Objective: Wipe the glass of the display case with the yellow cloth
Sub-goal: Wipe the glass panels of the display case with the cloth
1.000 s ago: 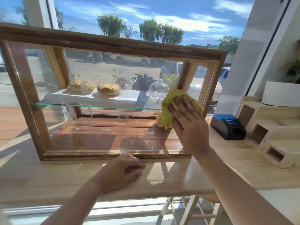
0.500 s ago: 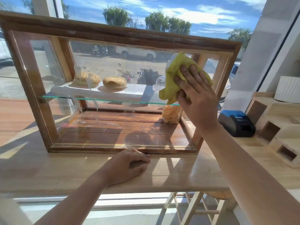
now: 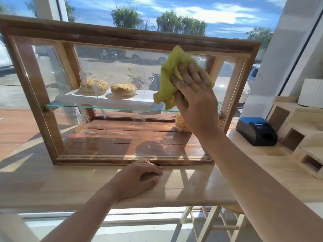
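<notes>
Cloth [image 3: 176, 75] carried up to glass [image 3: 122, 81] top right, pressed flat by right hand [image 3: 195, 100]; left hand [image 3: 139, 177] loosely curled, empty, on counter [image 3: 52, 186]; left streaks unwiped.

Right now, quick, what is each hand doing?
Left hand: loosely curled, holding nothing, resting on the counter.
Right hand: presses the yellow cloth on the glass.
</notes>
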